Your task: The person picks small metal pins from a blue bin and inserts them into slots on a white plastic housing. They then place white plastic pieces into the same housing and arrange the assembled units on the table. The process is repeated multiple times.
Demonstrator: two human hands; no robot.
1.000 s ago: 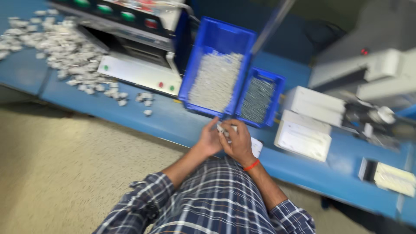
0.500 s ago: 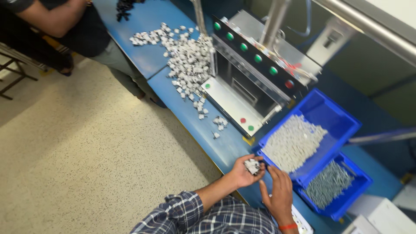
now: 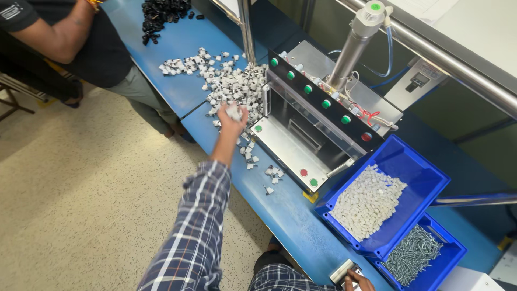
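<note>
My left hand (image 3: 228, 126) is stretched out over the blue bench (image 3: 280, 215), fingers closed around a small clump of white plastic parts (image 3: 234, 111). It hovers at the near edge of a large loose pile of the same white parts (image 3: 231, 81), just left of a metal press machine (image 3: 301, 140). My right hand (image 3: 360, 281) shows only partly at the bottom edge, fingers resting on a small silver-grey object (image 3: 342, 271). Its grip is not clear.
A large blue bin (image 3: 428, 180) holds white parts; a smaller blue bin (image 3: 455, 253) holds screws. A few white parts (image 3: 272, 173) lie scattered before the machine. A heap of black parts (image 3: 161, 11) lies far left. A co-worker (image 3: 59, 37) sits at the bench's far end.
My hands were together at the bench edge with white parts between them. The left arm has since reached out to the pile, and the right hand has dropped to the bottom edge.
</note>
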